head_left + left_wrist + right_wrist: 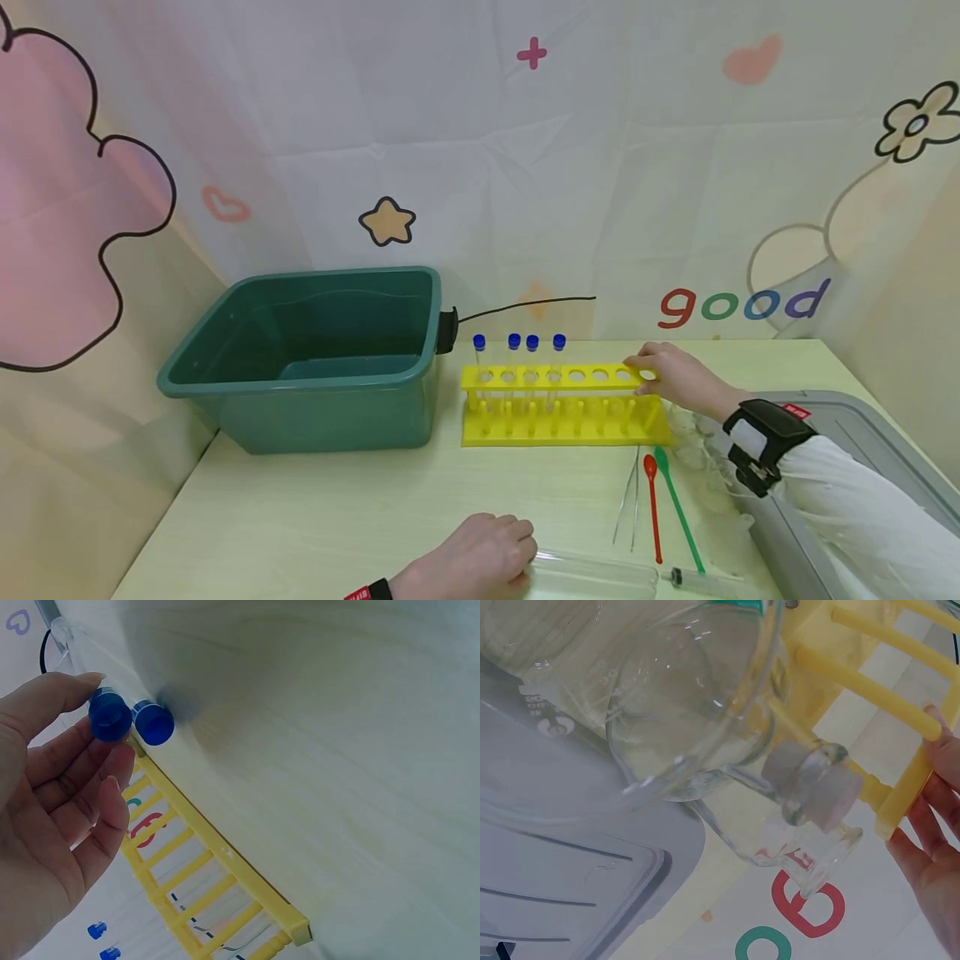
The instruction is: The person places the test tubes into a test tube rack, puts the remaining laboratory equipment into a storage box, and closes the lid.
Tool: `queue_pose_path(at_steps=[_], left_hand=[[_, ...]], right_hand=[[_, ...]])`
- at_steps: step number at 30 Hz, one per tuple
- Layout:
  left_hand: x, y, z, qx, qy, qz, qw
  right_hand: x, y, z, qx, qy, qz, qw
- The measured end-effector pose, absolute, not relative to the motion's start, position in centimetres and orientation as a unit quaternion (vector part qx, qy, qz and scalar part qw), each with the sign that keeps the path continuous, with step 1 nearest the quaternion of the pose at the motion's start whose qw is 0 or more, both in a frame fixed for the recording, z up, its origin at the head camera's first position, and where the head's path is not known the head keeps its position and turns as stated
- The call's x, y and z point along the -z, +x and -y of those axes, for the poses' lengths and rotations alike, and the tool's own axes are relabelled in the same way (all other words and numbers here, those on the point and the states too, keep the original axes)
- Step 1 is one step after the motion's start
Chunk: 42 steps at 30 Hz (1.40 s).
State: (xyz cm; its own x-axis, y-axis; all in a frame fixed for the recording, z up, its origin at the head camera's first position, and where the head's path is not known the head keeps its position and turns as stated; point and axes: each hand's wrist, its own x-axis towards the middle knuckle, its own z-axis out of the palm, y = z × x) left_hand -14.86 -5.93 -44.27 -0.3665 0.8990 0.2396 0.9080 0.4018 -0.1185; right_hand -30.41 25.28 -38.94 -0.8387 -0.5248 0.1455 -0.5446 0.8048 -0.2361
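My left hand [480,554] is low at the table's front edge. In the left wrist view its thumb and fingers pinch the blue cap [110,716] of a clear tube, and a second blue cap [154,724] lies right beside it. Clear tubing [592,573] stretches rightward from this hand in the head view. My right hand [686,379] grips the right end of a yellow test tube rack [566,436]. Several blue-capped test tubes [514,354] stand upright in the rack's left holes. The right wrist view shows the fingers around the rack's end [907,795].
A green bin [322,421] stands left of the rack. Metal tweezers [635,500], a red spoon [652,508], a green spoon [680,508] and a syringe [705,582] lie at front right. Glassware, including a stoppered bottle [742,825], sits beside a grey tray [787,517].
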Motion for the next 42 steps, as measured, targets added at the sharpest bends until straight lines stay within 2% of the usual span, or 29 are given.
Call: queue_pose_path(at_steps=[7, 20, 23, 30, 34, 42], left_hand=[[44.4, -14.7, 6.0, 0.032, -0.551, 0.818, 0.160], [44.2, -14.8, 5.9, 0.046, -0.563, 0.815, 0.126], [44.0, -14.8, 5.9, 0.053, -0.563, 0.818, 0.104], [42.4, -15.1, 6.2, 0.092, -0.531, 0.842, 0.013], [41.3, -15.6, 6.8, 0.134, -0.503, 0.854, 0.007], [39.2, -16.8, 7.7, 0.200, -0.443, 0.873, 0.036]], right_hand=[[38.8, -30.4, -25.3, -0.137, 0.290, 0.946, 0.037], [38.7, -30.2, -25.2, -0.137, 0.293, 0.945, 0.042], [38.6, -30.2, -25.2, -0.134, 0.292, 0.946, 0.042], [38.7, -30.1, -25.0, -0.131, 0.283, 0.950, 0.036], [38.7, -30.2, -25.1, -0.131, 0.286, 0.948, 0.037], [38.7, -30.2, -25.2, -0.127, 0.287, 0.949, 0.041]])
